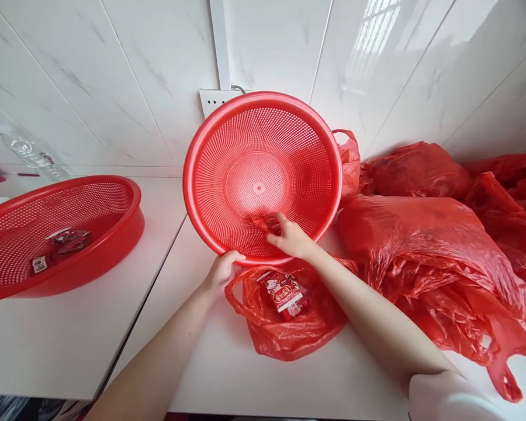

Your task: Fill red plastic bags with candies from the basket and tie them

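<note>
A red plastic colander basket (262, 104) is tipped up, its open mouth facing me. My left hand (225, 268) is closed on its lower-left rim. Inside, near the lower wall, my right hand (289, 237) has its fingers curled around something small and reddish; the fingers partly hide it, so its kind is unclear. Just below the rim sits an open red plastic bag (280, 345). A red printed packet (284, 292) with white and gold markings shows in the bag's mouth, under my right forearm.
At the left stands a second red basket (114, 245) with a few small packets (68, 240) inside. Full red plastic bags (425, 228) crowd the right. A clear bottle (35, 155) lies by the wall, and a power socket (211, 102) is behind the tipped basket. A gap (140, 310) divides the tables.
</note>
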### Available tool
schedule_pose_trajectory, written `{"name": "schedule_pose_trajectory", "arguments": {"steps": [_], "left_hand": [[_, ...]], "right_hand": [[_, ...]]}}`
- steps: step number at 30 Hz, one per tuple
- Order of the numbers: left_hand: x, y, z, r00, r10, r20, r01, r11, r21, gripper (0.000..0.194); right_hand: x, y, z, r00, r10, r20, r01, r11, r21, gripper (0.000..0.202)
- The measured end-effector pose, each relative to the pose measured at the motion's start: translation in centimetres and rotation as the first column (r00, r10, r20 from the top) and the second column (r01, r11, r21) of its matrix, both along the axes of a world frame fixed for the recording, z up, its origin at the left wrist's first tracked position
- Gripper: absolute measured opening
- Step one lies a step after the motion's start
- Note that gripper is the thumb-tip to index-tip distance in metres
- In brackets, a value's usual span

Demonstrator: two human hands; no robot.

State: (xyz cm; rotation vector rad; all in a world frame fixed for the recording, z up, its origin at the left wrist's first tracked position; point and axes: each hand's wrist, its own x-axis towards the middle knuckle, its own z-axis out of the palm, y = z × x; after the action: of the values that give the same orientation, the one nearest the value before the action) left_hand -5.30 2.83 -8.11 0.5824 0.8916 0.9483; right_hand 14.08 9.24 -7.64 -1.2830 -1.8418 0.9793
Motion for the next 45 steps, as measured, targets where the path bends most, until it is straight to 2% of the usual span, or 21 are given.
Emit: {"name": "schedule_pose_trajectory", "arguments": {"steps": [1,2,4,6,8,16,23,25,28,32,37,41,45], "left_hand": [[-0.1,0.1,0.0,1.000,-0.007,0.021,0.007,1.000,-0.003,0.017],[-0.1,0.1,0.1,0.999,-0.009,0.039,0.009,1.000,-0.002,0.018],[-0.2,0.2,0.4,0.998,0.010,0.058,-0.011,1.000,0.016,0.021],[-0.2,0.1,0.8,0.998,0.038,0.054,-0.041,0.998,0.045,0.025],[-0.2,0.1,1.0,0.997,0.055,0.051,-0.059,0.996,0.071,0.028],[-0.2,0.1,1.3,0.997,0.064,0.044,-0.068,0.992,0.103,0.034],[-0.3,0.1,1.3,0.998,0.048,0.035,-0.051,0.996,0.078,0.034],[-0.3,0.1,1.3,0.999,0.025,0.039,-0.028,0.998,0.062,0.034],[-0.3,0.2,1.5,0.998,-0.001,0.056,-0.003,0.998,0.064,0.036],[-0.3,0.2,1.7,0.998,0.008,0.065,-0.013,0.997,0.081,0.040],[-0.4,0.2,1.5,0.998,0.005,0.070,-0.008,0.999,0.034,0.042],[-0.5,0.2,1.5,0.997,-0.017,0.082,0.015,1.000,0.021,0.043],[-0.6,0.2,1.5,0.996,-0.015,0.086,0.011,0.999,0.049,0.043]], "right_hand": [[0.0,0.2,0.2,0.978,-0.007,-0.208,-0.022,0.990,-0.137,0.040],[0.1,0.4,0.5,0.915,-0.050,-0.400,-0.065,0.961,-0.270,0.033],[0.1,0.6,1.1,0.730,-0.177,-0.660,-0.183,0.880,-0.438,0.030],[0.1,0.5,1.5,0.594,-0.228,-0.772,-0.261,0.853,-0.453,0.028],[0.1,0.3,1.5,0.558,-0.221,-0.800,-0.270,0.863,-0.427,0.024],[-0.1,-0.1,1.0,0.585,-0.154,-0.796,-0.290,0.877,-0.383,0.031],[0.0,-0.1,1.9,0.537,-0.333,-0.775,-0.162,0.861,-0.482,0.021],[0.3,-0.1,2.1,0.555,-0.291,-0.779,-0.210,0.857,-0.470,0.025],[0.6,-0.2,2.1,0.577,-0.157,-0.802,-0.297,0.874,-0.385,0.032],[0.4,-0.6,2.0,0.607,-0.072,-0.791,-0.309,0.896,-0.319,0.036],[0.0,-1.1,2.7,0.596,-0.050,-0.802,-0.233,0.944,-0.232,0.053],[0.3,-1.3,3.3,0.647,-0.046,-0.761,-0.170,0.964,-0.202,0.043],[0.8,-1.4,3.7,0.719,-0.059,-0.693,-0.191,0.941,-0.278,0.039]]}}
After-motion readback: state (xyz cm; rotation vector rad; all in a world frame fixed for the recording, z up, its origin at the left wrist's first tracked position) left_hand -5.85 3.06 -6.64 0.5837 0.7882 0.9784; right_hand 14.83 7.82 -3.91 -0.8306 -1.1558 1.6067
